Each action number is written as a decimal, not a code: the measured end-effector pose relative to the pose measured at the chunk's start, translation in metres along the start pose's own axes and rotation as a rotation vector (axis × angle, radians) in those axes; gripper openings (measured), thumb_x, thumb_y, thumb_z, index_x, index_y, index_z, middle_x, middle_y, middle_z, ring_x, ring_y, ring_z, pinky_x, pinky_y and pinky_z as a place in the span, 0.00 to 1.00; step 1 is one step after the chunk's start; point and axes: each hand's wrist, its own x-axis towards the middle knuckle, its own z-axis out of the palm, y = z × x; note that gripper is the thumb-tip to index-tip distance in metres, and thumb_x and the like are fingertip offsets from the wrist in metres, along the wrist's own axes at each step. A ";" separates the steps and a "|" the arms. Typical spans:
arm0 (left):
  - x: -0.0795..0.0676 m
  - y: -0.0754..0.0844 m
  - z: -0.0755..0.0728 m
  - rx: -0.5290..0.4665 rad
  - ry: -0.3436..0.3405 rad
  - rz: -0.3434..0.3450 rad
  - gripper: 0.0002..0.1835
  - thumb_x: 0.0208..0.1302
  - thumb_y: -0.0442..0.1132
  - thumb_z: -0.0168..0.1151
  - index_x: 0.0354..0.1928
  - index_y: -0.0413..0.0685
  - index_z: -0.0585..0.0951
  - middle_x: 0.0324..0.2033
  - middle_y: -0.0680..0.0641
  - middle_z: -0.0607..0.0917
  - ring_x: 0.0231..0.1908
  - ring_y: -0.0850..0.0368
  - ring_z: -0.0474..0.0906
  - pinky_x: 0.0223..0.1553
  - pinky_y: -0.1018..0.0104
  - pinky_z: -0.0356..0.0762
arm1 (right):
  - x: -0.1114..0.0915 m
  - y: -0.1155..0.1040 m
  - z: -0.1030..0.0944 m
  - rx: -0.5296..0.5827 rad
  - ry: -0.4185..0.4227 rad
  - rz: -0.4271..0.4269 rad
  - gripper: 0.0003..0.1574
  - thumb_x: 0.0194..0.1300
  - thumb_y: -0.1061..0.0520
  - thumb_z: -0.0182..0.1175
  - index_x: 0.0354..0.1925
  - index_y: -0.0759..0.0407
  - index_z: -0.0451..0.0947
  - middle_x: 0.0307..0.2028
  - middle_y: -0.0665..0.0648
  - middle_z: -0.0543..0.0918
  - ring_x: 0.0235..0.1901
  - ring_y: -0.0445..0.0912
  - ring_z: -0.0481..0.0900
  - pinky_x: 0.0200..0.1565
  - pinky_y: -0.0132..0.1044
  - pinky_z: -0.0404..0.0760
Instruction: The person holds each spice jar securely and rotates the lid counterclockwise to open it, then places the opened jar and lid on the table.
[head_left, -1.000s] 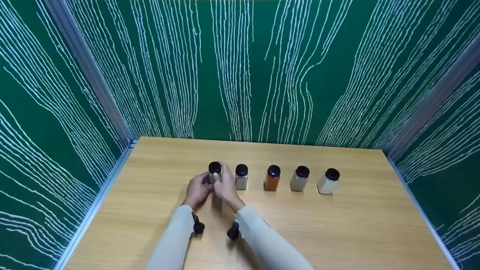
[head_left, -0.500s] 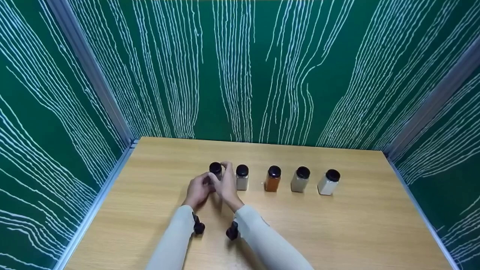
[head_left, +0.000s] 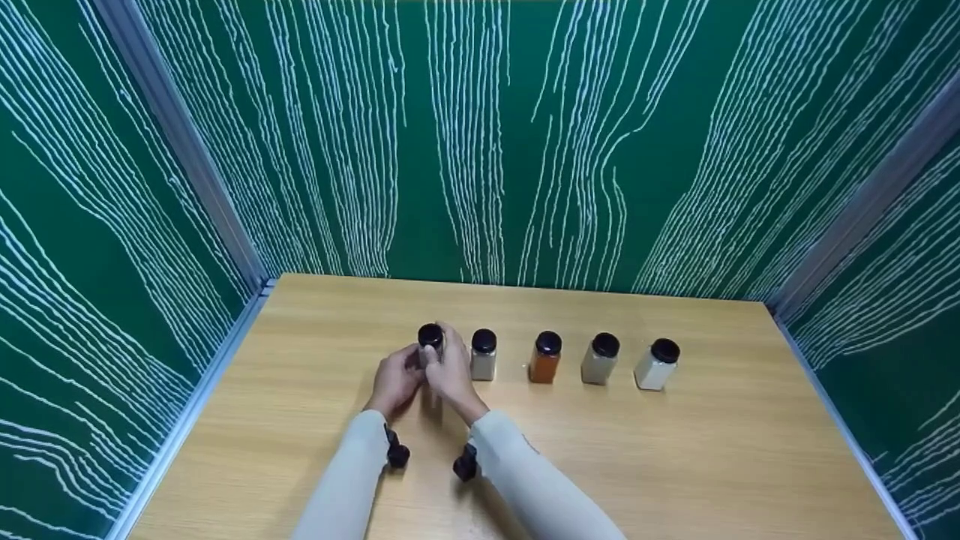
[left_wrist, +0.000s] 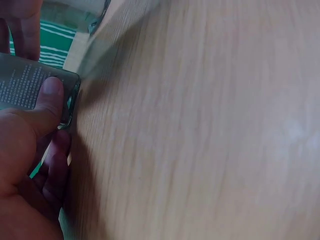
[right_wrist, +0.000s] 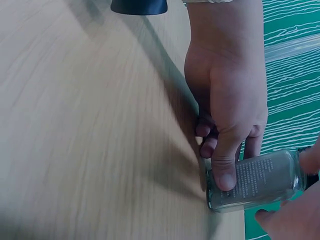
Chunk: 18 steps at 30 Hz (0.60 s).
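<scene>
A small square glass spice jar (right_wrist: 265,175) with a black cap (head_left: 430,334) and printed small text stands upright at the left end of a row of jars. My left hand (head_left: 395,381) grips its lower body, the thumb (left_wrist: 51,90) lying across the print near the base. Higher up, my right hand (head_left: 450,373) holds the jar around the cap, thumb in front and fingers on the far right side. In the right wrist view that hand shows only partly at the right edge. Whatever fills this jar is hard to tell.
To the right stand several similar black-capped jars: a greyish jar (head_left: 484,355) close by, an orange-filled jar (head_left: 545,358), another greyish jar (head_left: 600,358) and a white-filled jar (head_left: 656,365). The wooden table (head_left: 660,465) meets green walls (head_left: 570,150) with white lines.
Half a second ago the right thumb and fingers spread away from the jar's top; now they have closed around it again, as one second ago. The left hand and jar stay in place.
</scene>
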 end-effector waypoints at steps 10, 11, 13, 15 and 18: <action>0.000 0.001 0.000 0.021 0.006 -0.012 0.14 0.59 0.34 0.73 0.48 0.48 0.87 0.44 0.46 0.90 0.47 0.46 0.85 0.52 0.48 0.80 | 0.004 0.003 0.003 0.046 0.084 0.048 0.35 0.65 0.57 0.72 0.63 0.66 0.67 0.64 0.69 0.76 0.66 0.58 0.73 0.66 0.49 0.71; 0.000 0.002 0.000 0.018 0.005 -0.024 0.15 0.58 0.34 0.73 0.48 0.48 0.87 0.44 0.46 0.90 0.47 0.46 0.85 0.52 0.48 0.79 | 0.005 0.003 0.003 0.045 0.089 0.059 0.35 0.64 0.57 0.72 0.62 0.65 0.68 0.63 0.69 0.76 0.65 0.58 0.74 0.65 0.49 0.72; -0.001 0.003 0.000 0.015 0.005 -0.029 0.15 0.58 0.34 0.73 0.49 0.47 0.87 0.44 0.46 0.90 0.47 0.46 0.85 0.52 0.48 0.79 | 0.005 0.003 0.003 0.049 0.093 0.079 0.33 0.63 0.57 0.73 0.59 0.64 0.68 0.62 0.69 0.77 0.62 0.58 0.76 0.64 0.49 0.73; -0.001 0.003 0.000 0.008 0.003 -0.029 0.16 0.57 0.34 0.73 0.49 0.46 0.87 0.44 0.45 0.90 0.48 0.46 0.85 0.53 0.48 0.79 | 0.005 0.002 0.003 0.047 0.093 0.091 0.31 0.64 0.56 0.72 0.58 0.63 0.67 0.61 0.69 0.78 0.58 0.58 0.78 0.61 0.50 0.75; 0.000 0.003 0.000 -0.011 -0.001 -0.035 0.17 0.58 0.33 0.72 0.51 0.48 0.87 0.45 0.46 0.90 0.49 0.47 0.84 0.55 0.49 0.78 | 0.004 0.001 0.003 0.040 0.080 0.075 0.28 0.66 0.58 0.70 0.58 0.63 0.68 0.60 0.68 0.78 0.56 0.59 0.78 0.60 0.50 0.75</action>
